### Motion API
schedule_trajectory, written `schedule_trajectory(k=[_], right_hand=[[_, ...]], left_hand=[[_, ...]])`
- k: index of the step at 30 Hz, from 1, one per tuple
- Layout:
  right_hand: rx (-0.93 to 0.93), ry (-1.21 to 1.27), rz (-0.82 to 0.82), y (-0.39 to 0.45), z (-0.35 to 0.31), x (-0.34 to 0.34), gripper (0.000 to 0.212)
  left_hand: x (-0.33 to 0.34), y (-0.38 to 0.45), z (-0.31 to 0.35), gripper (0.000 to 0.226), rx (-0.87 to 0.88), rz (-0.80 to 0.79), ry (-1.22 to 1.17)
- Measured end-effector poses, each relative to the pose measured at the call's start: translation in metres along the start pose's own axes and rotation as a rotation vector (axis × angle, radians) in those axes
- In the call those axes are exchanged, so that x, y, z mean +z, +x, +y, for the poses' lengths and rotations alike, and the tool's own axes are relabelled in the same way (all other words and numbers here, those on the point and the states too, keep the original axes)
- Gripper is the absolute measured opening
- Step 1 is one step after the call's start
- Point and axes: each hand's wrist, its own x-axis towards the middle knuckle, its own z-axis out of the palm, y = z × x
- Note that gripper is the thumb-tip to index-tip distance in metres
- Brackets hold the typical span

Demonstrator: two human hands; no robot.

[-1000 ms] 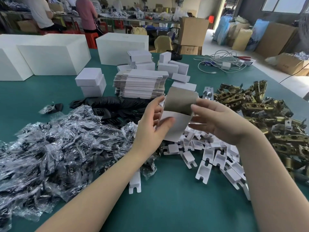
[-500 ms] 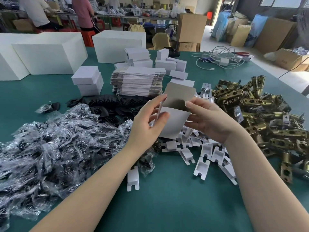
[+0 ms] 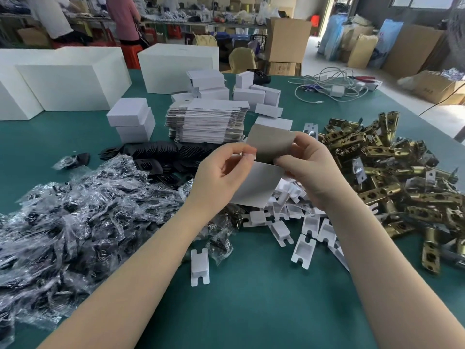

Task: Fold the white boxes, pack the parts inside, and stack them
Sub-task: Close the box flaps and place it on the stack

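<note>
Above the green table I hold a half-folded white box, its grey inner flap standing up. My left hand pinches the box's left edge near the top, and my right hand grips its right side with fingers curled round the flap. Behind it lies a stack of flat white box blanks. Folded white boxes are stacked to the left of that stack. White plastic parts lie under my hands, brass latch parts are heaped at the right, and bagged black parts at the left.
Black flat pieces lie in a row behind the bags. Large white cartons stand at the back left, more small boxes and a tangle of white cables at the back. People work at benches beyond the table.
My left hand has shifted from cupping the box's left side to pinching its upper left edge. The right fingers have curled further round the flap. The box sits slightly lower.
</note>
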Motion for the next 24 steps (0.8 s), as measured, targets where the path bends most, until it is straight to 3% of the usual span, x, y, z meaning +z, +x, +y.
schedule_trajectory(k=[7, 9, 14, 24], right_hand=[[-0.191, -0.070, -0.011, -0.004, 0.002, -0.004, 0.039], [-0.219, -0.080, -0.033, -0.005, 0.000, -0.005, 0.035], [-0.264, -0.121, -0.054, -0.006, -0.004, -0.004, 0.049], [-0.164, -0.063, -0.116, -0.001, 0.002, -0.005, 0.044]], left_hand=[[0.003, -0.001, 0.010, 0.040, -0.021, -0.008, -0.132], [0.001, 0.000, 0.011, 0.038, -0.010, -0.040, -0.072], [-0.005, 0.001, 0.011, 0.025, -0.072, -0.087, -0.058], [0.005, 0.002, 0.019, 0.033, -0.136, -0.060, -0.172]])
